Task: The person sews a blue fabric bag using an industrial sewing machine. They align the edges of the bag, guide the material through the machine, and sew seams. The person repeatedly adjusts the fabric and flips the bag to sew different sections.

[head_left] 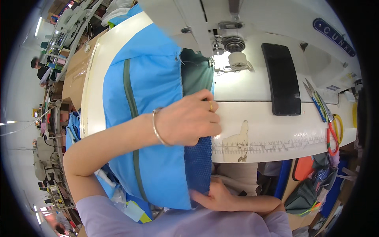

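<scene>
Fabric fills the left half of the sewing table [272, 130]: a light blue fabric piece [154, 91] with a dark green zipper strip [130, 98] running down it lies spread over the white tabletop and hangs off the near edge toward the person's lap. Along its right edge sits a darker blue mesh panel [199, 162], with a grey-green fabric layer [197, 75] showing above it, close under the sewing machine head [221, 23]. The left hand [189, 120], a metal bangle at its wrist and a ring on one finger, reaches across from the left and presses down on the seam where light blue meets mesh, its fingers curled closed over the cloth. Lower down, the right hand [215, 195] pinches the bottom edge of the mesh panel between thumb and fingers, just off the table edge. Right of the hands, a printed ruler strip [276, 145] runs along the table front. A black phone [282, 79] lies face up beyond it, and scissors with red and yellow handles [329, 118] rest near the far right edge.
</scene>
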`<action>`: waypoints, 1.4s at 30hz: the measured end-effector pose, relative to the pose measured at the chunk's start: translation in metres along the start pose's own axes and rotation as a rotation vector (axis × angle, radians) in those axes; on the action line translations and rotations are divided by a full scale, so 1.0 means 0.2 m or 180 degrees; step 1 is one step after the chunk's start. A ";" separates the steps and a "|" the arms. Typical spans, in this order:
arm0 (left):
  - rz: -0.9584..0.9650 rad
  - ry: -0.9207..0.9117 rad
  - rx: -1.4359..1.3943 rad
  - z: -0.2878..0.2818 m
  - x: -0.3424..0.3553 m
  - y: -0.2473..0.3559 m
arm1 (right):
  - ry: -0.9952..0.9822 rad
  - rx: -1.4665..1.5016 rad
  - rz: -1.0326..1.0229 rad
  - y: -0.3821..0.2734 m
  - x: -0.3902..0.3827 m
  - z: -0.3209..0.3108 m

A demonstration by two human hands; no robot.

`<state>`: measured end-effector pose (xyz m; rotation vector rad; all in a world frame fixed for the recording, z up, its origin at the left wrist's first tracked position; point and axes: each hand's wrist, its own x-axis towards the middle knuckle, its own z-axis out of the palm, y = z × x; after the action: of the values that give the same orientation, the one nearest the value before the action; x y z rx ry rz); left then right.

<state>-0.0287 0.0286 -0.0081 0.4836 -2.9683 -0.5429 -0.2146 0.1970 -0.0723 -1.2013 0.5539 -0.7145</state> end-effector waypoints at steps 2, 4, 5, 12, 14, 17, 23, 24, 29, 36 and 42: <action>-0.0121 0.0157 -0.0022 0.01 -0.02 0.05 | -0.0021 0.0088 0.0138 0.02 -0.01 -0.01; -0.0191 0.0274 -0.0039 0.02 -0.03 0.06 | -0.0059 0.0160 0.0264 0.02 -0.01 -0.01; -0.0207 0.0317 -0.0036 0.02 -0.04 0.06 | -0.0088 0.0188 0.0321 0.02 -0.01 -0.01; -0.0211 0.0646 -0.0055 0.03 0.01 0.10 | 0.0024 0.0211 0.0247 0.04 -0.01 0.00; -0.0382 0.0901 0.0474 0.04 -0.03 0.13 | 0.0008 0.0215 0.0376 0.05 -0.02 0.00; -0.0833 0.1013 0.0694 0.09 -0.10 0.15 | 0.0059 0.0268 0.0612 0.07 -0.04 0.00; -0.0992 0.0992 0.0493 0.08 -0.18 0.19 | 0.0160 -0.0040 0.0636 0.09 -0.02 0.00; -0.1005 0.0990 0.0418 0.07 -0.19 0.19 | 0.0145 0.0081 0.0619 0.08 -0.02 0.01; -0.0803 0.0853 0.0379 0.05 -0.21 0.18 | 0.0390 0.0726 0.0526 0.08 -0.08 0.05; -0.0712 0.0835 0.0279 0.04 -0.20 0.13 | 0.0488 0.0879 0.0378 0.21 -0.12 0.09; -0.0709 0.0823 0.0275 0.00 -0.16 0.03 | 0.0495 0.0547 0.0173 0.16 -0.05 0.06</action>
<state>0.0001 0.0443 -0.0064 0.8314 -2.7151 -0.3393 -0.2075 0.2183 -0.0991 -0.9732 0.6385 -0.7972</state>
